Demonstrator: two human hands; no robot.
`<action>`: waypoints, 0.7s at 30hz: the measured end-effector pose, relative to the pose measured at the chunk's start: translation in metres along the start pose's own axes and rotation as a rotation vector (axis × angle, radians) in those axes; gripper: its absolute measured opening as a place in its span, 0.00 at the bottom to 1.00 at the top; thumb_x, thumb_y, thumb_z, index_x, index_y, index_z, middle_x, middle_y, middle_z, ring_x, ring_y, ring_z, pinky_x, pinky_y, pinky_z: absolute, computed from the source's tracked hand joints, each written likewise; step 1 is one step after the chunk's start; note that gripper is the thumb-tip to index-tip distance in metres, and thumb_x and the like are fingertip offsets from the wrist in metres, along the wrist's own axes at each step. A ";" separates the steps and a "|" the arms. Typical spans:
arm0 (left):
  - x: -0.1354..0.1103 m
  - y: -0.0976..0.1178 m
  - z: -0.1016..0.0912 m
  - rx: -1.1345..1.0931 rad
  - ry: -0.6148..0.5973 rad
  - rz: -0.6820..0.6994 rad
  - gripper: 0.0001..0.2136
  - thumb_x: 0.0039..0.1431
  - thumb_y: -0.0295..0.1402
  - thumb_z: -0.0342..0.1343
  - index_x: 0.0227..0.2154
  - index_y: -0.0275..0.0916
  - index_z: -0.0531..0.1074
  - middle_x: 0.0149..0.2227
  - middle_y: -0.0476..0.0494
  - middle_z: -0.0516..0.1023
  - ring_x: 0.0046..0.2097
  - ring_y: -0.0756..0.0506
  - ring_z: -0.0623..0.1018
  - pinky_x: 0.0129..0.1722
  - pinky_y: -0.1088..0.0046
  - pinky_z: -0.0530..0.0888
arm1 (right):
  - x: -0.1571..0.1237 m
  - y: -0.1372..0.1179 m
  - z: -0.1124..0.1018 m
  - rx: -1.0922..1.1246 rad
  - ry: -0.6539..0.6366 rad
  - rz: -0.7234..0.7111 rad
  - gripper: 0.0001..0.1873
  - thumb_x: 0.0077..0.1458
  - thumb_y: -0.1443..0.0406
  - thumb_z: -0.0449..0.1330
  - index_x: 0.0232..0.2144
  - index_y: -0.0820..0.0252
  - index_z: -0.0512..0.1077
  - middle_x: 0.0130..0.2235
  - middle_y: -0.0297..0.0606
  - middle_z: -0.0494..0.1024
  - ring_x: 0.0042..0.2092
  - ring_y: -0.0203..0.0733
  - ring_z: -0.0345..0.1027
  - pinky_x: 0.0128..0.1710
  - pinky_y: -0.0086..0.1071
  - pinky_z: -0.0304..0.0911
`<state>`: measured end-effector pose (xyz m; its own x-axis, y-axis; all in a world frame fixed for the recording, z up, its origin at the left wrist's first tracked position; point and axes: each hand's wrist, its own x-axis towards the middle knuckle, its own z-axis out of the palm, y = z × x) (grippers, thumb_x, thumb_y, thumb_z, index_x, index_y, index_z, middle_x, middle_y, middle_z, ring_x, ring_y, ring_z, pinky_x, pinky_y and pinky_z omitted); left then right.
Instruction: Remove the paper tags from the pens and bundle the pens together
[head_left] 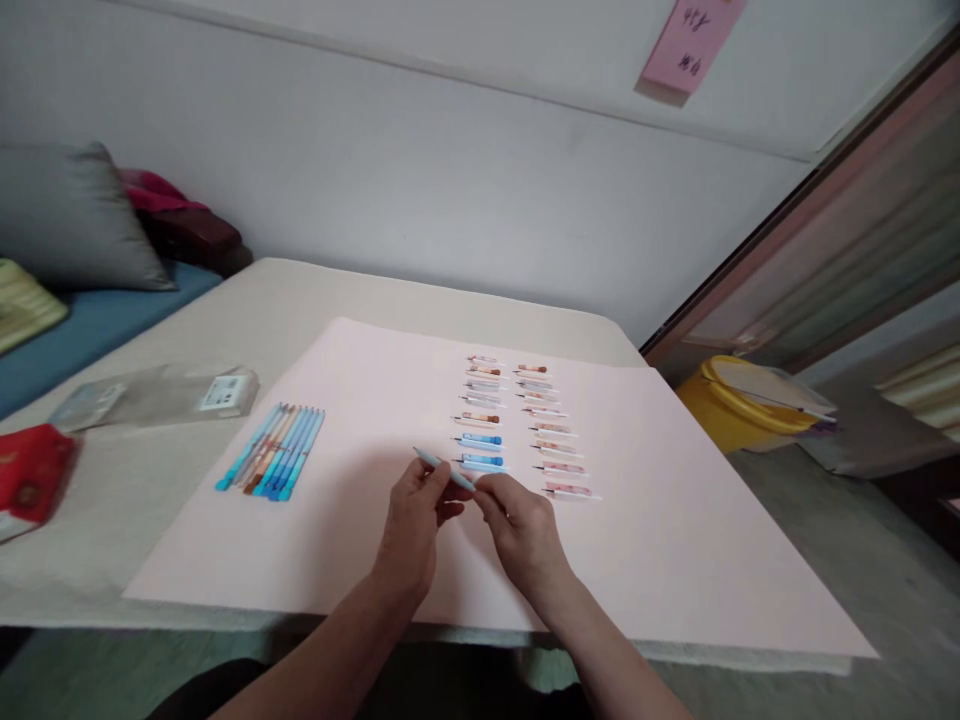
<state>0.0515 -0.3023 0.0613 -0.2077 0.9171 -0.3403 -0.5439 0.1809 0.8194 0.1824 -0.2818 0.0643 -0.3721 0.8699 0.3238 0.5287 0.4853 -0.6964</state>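
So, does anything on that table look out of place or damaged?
Nothing looks spilled or visibly damaged. The pens lie in two fairly neat columns, with another bunch grouped at left. Only the see-through packaging looks slightly stray, lying loose beside the pink sheet.

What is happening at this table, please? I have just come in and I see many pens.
A person is holding a pale blue pen over a pale pink sheet. The left hand grips it around the middle, and the right hand is at the end farther from the tip. To the left, a group of pens lies side by side on the sheet. Beyond the hands, more pens lie in two columns, a left column and a right column.
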 end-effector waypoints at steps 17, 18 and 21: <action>0.007 -0.004 -0.005 -0.260 0.013 -0.182 0.04 0.53 0.30 0.56 0.28 0.36 0.67 0.29 0.43 0.76 0.30 0.50 0.76 0.30 0.75 0.74 | 0.006 0.000 -0.001 0.206 -0.100 0.209 0.05 0.55 0.64 0.55 0.28 0.57 0.64 0.20 0.26 0.65 0.22 0.32 0.62 0.23 0.24 0.56; 0.008 -0.004 -0.006 -0.277 0.020 -0.197 0.04 0.53 0.28 0.56 0.27 0.35 0.67 0.28 0.43 0.76 0.29 0.50 0.76 0.30 0.76 0.74 | 0.006 0.000 -0.002 0.212 -0.113 0.207 0.04 0.55 0.64 0.56 0.29 0.57 0.65 0.20 0.26 0.66 0.22 0.32 0.62 0.23 0.24 0.56; 0.013 -0.001 -0.008 -0.314 0.052 -0.228 0.03 0.54 0.26 0.54 0.26 0.34 0.67 0.28 0.42 0.76 0.28 0.50 0.76 0.29 0.77 0.75 | 0.010 0.006 -0.010 0.216 -0.124 0.200 0.06 0.56 0.61 0.55 0.30 0.58 0.66 0.20 0.27 0.68 0.22 0.33 0.63 0.24 0.25 0.57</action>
<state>0.0429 -0.2928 0.0526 -0.0893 0.8453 -0.5268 -0.8012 0.2532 0.5421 0.1898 -0.2698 0.0698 -0.3744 0.9224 0.0950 0.4314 0.2639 -0.8627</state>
